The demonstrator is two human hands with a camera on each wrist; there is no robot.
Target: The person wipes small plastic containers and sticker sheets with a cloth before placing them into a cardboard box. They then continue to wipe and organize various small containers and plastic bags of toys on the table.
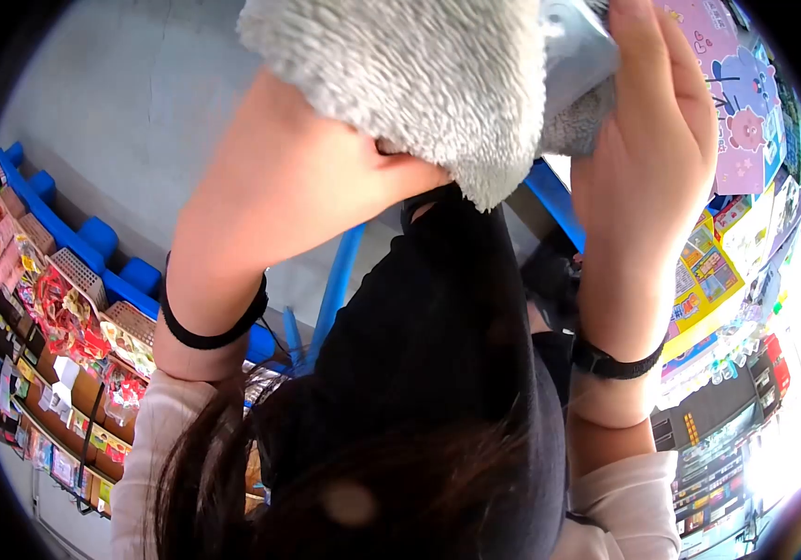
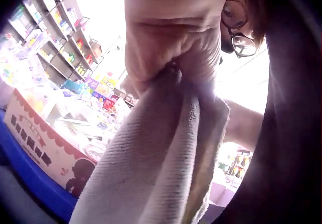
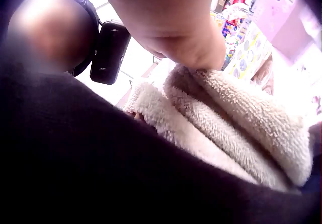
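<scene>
A fluffy grey cloth [image 1: 410, 75] hangs in folds at the top of the head view. My left hand [image 1: 316, 168] grips it, and in the left wrist view the cloth [image 2: 146, 153] drops from the curled left hand [image 2: 173, 48]. On the other side, my right hand [image 1: 647, 131] holds a grey part of the cloth beside a clear, shiny item [image 1: 573, 56]. Thick folds of cloth [image 3: 251, 113] come out from under the right hand [image 3: 186, 48] in the right wrist view. The right fingertips are cut off or hidden.
Blue-edged shelving [image 1: 92, 238] with baskets and red packets stands at the left. Pink and yellow printed packages [image 1: 741, 121] fill the right side. A box with a scalloped pattern [image 2: 48, 143] shows in the left wrist view. Grey floor [image 1: 139, 93] lies below.
</scene>
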